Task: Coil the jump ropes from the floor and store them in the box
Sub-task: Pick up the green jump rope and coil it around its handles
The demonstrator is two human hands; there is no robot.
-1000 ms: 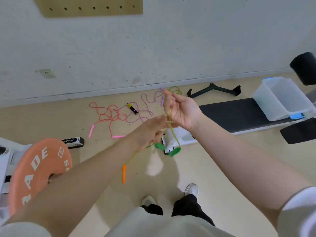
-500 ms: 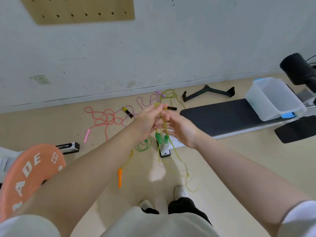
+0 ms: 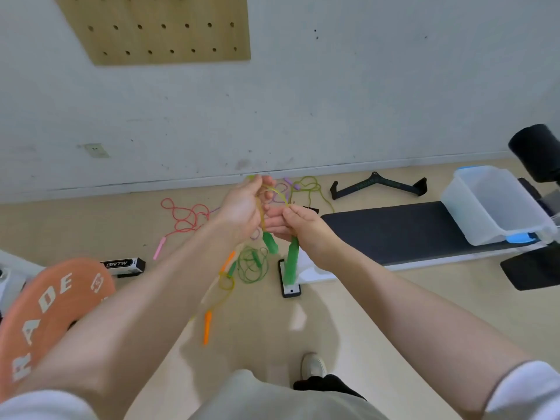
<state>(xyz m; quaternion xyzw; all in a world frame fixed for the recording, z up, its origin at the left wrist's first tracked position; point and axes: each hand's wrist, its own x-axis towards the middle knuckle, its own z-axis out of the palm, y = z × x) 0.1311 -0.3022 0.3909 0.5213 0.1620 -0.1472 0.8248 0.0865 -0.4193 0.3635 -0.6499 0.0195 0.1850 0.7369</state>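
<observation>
Fingers (image 3: 257, 189) of both hands now pinch the green-handled rope (image 3: 292, 259), its slack newly lifted off the floor (image 3: 394, 313); coiling progresses.

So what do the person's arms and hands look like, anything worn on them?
Both forearms are bare. The left hand and right hand wear no gloves, and no watch or ring shows. Each arm ends in a short white sleeve: the left sleeve and the right sleeve sit at the bottom corners.
</observation>
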